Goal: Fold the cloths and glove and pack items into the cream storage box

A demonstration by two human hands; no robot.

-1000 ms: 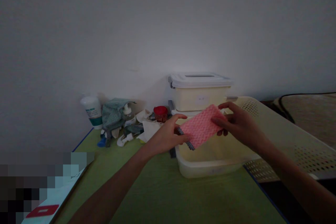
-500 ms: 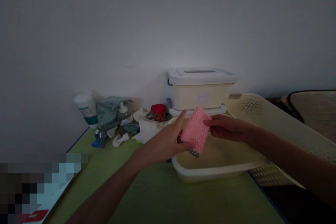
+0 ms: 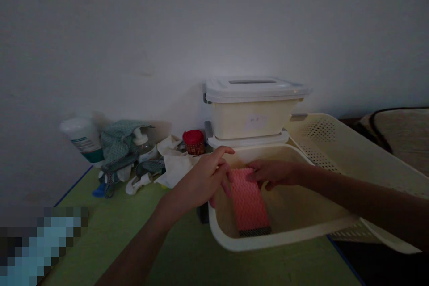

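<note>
A folded pink cloth (image 3: 250,201) with a zigzag texture is inside the cream basin (image 3: 281,241), near its left end. A dark checked layer shows along its lower edge. My right hand (image 3: 273,174) reaches in over the basin from the right, fingers closed on the cloth's upper right corner. At the upper left corner is my left hand (image 3: 204,178), its index finger stretched out and the other fingers loosely bent. Whether those bent fingers touch the cloth is hard to make out in the dim light.
Behind the basin stands a lidded storage box (image 3: 251,118). A perforated laundry basket (image 3: 351,161) lies to the right. At the left of the green table (image 3: 127,232) are a white bottle (image 3: 83,140), a grey-green cloth (image 3: 120,143), a pump bottle (image 3: 144,145) and a red-lidded jar (image 3: 193,142).
The pink cloth has gone down from above the basin into it and now lies longer and more upright in view. My left hand has loosened from it. The view has shifted slightly right.
</note>
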